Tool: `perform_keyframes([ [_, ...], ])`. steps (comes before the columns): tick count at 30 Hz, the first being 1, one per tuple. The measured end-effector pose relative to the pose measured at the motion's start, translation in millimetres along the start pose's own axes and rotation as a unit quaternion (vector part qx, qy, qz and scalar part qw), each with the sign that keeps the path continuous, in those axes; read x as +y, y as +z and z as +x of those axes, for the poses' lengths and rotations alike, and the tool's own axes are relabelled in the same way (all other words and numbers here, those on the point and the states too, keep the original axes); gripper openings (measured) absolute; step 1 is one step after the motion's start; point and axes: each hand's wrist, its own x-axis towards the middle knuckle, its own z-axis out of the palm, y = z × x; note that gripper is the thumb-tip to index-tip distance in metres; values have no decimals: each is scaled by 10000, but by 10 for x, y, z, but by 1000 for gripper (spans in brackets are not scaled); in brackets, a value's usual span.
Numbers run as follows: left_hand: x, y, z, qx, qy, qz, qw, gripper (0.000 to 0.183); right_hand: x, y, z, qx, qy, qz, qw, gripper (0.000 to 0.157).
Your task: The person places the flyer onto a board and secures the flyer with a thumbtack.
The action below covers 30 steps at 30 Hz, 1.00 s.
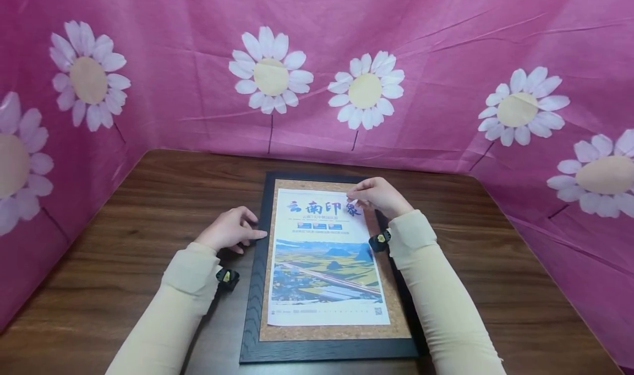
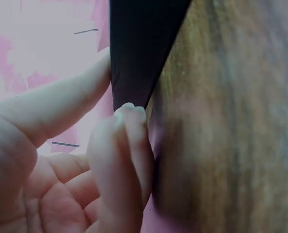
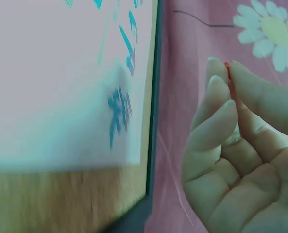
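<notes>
Hands, two, bare. Left hand (image 1: 230,231): at the left edge of the dark frame (image 1: 253,309), thumb over that edge, fingers curled at the outer side, holding it. Right hand (image 1: 380,196): thumb and fingertips drawn together, pinching a small red piece (image 3: 227,65), mostly hidden by the fingers; placed at the far right corner of the poster (image 1: 317,270). Whether the piece touches the paper cannot be told.

Poster, one: white sheet lying on the cork (image 1: 400,325) inside the frame, between the two hands; cork shows along all four of its edges. Large blue-purple characters at the far end, landscape of hills and fields below, square code in the near right corner.

Desk (image 1: 495,254), one: brown wood grain. Frame laid flat about midway between its side edges, top edge near the desk's far edge.

Sleeves (image 1: 148,325), two: cream, a small black device at each wrist.

Cloth (image 1: 198,11), pink: hung behind the desk's far edge and along both sides, creased, printed with white daisies (image 1: 271,77) with yellow centres and thin dark stems.
</notes>
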Motion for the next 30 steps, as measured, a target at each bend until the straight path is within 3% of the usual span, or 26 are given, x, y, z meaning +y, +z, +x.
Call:
perform_keyframes([
  [16, -30, -16, -4, -161, 47, 0, 9999, 44, -110, 376, 338, -57, 494, 87, 9987, 23],
  [30, -47, -8, 23, -134, 7, -3, 9999, 43, -122, 473, 480, -249, 806, 144, 9963, 19],
])
